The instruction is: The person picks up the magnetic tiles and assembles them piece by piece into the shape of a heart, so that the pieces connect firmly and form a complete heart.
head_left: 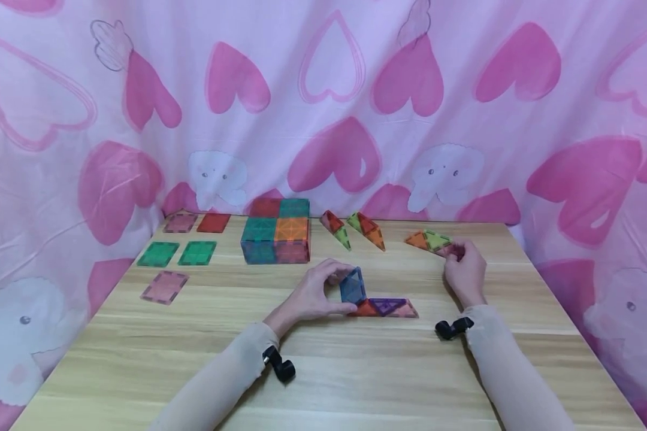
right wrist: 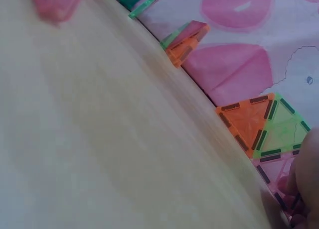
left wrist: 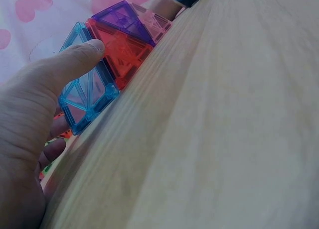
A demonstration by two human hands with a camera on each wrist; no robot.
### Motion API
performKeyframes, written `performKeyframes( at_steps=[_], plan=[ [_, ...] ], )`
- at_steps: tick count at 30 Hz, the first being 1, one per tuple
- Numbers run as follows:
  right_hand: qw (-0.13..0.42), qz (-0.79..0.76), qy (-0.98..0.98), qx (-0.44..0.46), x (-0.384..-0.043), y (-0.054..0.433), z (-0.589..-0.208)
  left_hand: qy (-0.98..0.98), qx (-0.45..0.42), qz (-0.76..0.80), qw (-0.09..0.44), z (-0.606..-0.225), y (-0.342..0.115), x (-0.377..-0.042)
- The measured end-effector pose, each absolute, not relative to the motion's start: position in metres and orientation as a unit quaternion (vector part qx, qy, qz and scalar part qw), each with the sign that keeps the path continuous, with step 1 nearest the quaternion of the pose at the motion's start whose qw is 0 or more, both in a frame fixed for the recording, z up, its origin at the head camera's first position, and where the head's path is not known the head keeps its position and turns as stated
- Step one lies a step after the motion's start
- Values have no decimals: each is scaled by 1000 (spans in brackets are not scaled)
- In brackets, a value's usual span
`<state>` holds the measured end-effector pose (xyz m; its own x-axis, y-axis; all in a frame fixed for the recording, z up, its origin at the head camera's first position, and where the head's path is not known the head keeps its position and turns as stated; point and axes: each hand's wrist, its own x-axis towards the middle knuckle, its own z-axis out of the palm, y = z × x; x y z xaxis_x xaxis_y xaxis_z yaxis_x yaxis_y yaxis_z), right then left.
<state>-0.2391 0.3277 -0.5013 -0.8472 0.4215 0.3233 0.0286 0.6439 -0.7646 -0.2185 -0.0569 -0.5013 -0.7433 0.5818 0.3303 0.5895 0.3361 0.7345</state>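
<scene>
My left hand (head_left: 313, 293) holds a blue magnetic tile piece (head_left: 353, 286), its thumb in front and other fingers behind. The blue piece stands at the left end of a strip of triangles: red (left wrist: 119, 50), purple (left wrist: 122, 20) and pink (left wrist: 152, 22). In the left wrist view the thumb tip reaches the seam between blue and red. Farther back on the right, my right hand (head_left: 465, 272) pinches the pink triangle (right wrist: 273, 170) ending another strip. Its orange triangle (right wrist: 245, 120) and green triangle (right wrist: 281, 127) extend leftward. The fingers hide part of the pink one.
A block of coloured square tiles (head_left: 276, 242) stands at the back. To its left lie green (head_left: 158, 254), red (head_left: 213, 222) and pink (head_left: 164, 287) squares. Two triangle groups (head_left: 336, 227) stand right of the block. A heart-patterned curtain (head_left: 334, 66) hangs behind the table (head_left: 356, 383).
</scene>
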Motion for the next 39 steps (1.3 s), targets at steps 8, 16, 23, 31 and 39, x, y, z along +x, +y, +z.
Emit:
performKeyframes(
  at_steps=[8,16,23,31,39],
  plan=[
    [228,390,-889,-82,-221,326,-499,-814,-365,-452,9,-501,-58,-220],
    [200,388,-900,-9,-210,323,-500,-816,-366,-446,13,-503,-56,-221],
    [162,381,-908,69,-202,310,-502,-815,-373,-443,7,-501,-57,-221],
    [106,424,-884,166,-190,284,-501,-810,-369,-456,11,-500,-59,-222],
    [68,447,-872,187,-184,279,-502,-808,-359,-467,1,-502,-57,-217]
  ],
)
